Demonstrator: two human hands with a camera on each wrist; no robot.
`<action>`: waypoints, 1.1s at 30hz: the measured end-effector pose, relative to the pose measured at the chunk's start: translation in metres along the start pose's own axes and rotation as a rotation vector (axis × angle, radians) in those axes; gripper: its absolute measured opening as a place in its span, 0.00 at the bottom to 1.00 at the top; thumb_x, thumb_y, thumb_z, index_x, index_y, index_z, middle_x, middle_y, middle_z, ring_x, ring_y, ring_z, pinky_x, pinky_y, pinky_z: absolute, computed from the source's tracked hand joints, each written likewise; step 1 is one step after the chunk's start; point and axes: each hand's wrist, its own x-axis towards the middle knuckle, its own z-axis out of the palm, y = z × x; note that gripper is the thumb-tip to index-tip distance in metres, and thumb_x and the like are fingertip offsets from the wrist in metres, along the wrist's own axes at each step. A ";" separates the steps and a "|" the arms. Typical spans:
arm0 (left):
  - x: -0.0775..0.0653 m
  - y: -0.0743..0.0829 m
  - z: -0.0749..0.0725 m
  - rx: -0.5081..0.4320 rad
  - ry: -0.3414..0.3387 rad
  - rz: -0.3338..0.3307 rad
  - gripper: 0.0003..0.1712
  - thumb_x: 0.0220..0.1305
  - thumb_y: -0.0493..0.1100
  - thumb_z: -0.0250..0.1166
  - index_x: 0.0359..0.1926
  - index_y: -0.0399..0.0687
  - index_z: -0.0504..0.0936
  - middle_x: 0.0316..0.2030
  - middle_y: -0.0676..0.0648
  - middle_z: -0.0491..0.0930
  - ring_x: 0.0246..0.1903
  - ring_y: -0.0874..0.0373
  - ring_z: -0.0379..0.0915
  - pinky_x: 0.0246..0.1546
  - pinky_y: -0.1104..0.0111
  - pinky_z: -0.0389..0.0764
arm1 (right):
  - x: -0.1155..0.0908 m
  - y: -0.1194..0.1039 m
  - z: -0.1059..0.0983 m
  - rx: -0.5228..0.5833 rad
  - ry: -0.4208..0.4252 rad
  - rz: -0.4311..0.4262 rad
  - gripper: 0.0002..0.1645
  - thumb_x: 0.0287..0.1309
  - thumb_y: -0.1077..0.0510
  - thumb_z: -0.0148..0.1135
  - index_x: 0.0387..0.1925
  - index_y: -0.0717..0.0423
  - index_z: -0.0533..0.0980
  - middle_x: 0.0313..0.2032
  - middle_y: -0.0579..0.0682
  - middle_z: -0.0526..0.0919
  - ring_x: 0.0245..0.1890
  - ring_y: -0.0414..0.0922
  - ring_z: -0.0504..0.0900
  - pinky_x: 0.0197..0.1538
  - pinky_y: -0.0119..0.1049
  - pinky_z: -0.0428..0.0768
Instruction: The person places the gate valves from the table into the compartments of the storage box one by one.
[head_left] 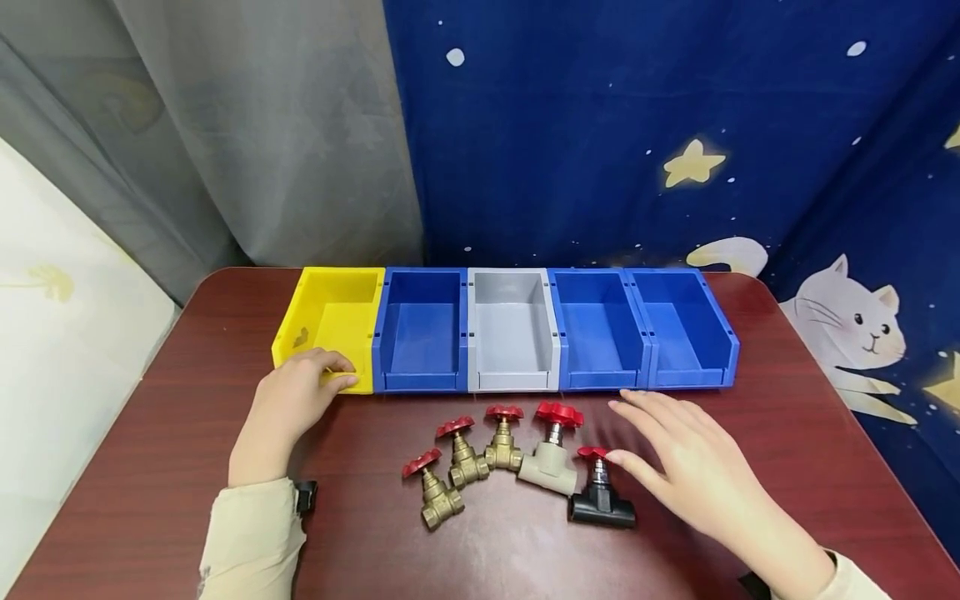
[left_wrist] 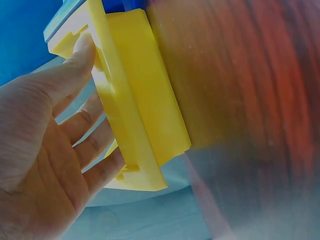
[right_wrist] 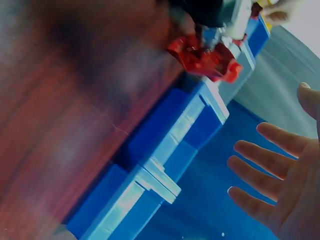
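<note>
My left hand (head_left: 300, 387) rests at the front lip of the yellow bin (left_wrist: 150, 95), fingers loosely bent and spread; their tips are hidden behind the lip in the left wrist view. My right hand (head_left: 682, 454) is held with fingers spread, its thumb close to the red handwheel of the black valve (head_left: 602, 507); contact cannot be told. Left of that stands a light grey valve (head_left: 550, 467) with a red handwheel. Three brass valves with red handwheels follow in an arc: one (head_left: 504, 450), another (head_left: 467, 463), and a third (head_left: 441, 498) nearest the table's front.
Beside the yellow bin, joined in a row, are a blue bin (head_left: 420, 379), a grey bin (head_left: 513, 382) and two more blue bins (head_left: 603, 379) (head_left: 690, 377). They stand on a dark red wooden table (head_left: 150, 450). Curtains (head_left: 555, 125) hang behind it.
</note>
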 end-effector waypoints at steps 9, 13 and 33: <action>-0.003 -0.001 0.001 -0.013 -0.006 0.002 0.14 0.64 0.49 0.69 0.44 0.45 0.85 0.44 0.40 0.82 0.43 0.42 0.75 0.48 0.43 0.75 | -0.013 -0.011 0.012 -0.020 -0.102 -0.067 0.35 0.56 0.34 0.67 0.57 0.51 0.80 0.56 0.51 0.80 0.58 0.51 0.77 0.60 0.54 0.73; -0.004 -0.002 -0.001 -0.021 -0.009 0.005 0.14 0.64 0.49 0.68 0.45 0.46 0.84 0.44 0.40 0.82 0.44 0.42 0.75 0.48 0.43 0.74 | -0.016 -0.014 0.020 -0.038 -0.099 -0.132 0.36 0.57 0.33 0.66 0.57 0.53 0.79 0.56 0.51 0.80 0.57 0.50 0.78 0.60 0.52 0.74; -0.002 0.001 -0.003 -0.007 0.004 0.022 0.14 0.64 0.50 0.69 0.44 0.46 0.85 0.42 0.41 0.83 0.42 0.43 0.76 0.46 0.44 0.75 | -0.016 -0.014 0.044 -0.052 -0.128 -0.265 0.57 0.37 0.32 0.78 0.64 0.58 0.70 0.55 0.56 0.77 0.51 0.52 0.78 0.55 0.50 0.76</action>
